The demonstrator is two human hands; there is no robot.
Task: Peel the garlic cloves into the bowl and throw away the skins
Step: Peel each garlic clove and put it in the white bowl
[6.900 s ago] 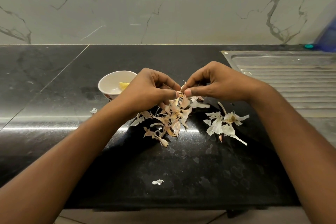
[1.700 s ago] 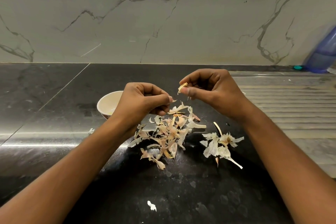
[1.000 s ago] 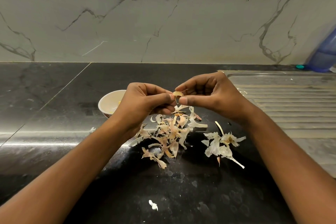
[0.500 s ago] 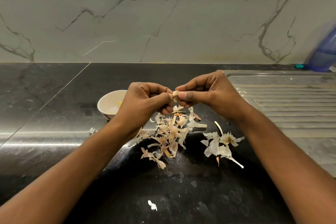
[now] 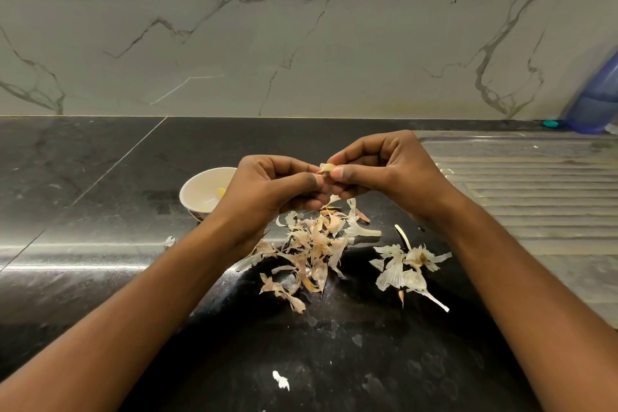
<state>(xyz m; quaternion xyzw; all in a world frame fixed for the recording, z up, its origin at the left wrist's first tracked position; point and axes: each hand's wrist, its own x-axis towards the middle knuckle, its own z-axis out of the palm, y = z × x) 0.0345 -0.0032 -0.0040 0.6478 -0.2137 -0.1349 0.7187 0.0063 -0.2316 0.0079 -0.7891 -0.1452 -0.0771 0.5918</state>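
Pinching garlic clove (image 5: pixel 326 168) btwn left hand (image 5: pixel 271 191) & right hand (image 5: pixel 384 168), axis approx sideways.

Two hands (image 5: pixel 274 191) (image 5: pixel 384 170), one bowl (image 5: pixel 197 187), one garlic clove (image 5: pixel 326 168), two skin heaps (image 5: pixel 311 244) (image 5: pixel 406 264), perhaps one bottle (image 5: pixel 598 100)

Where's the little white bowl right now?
In the head view, the small white ceramic bowl sits on the black stone counter, left of centre, partly hidden behind the person's left hand and up-left of the pile of papery garlic skins.
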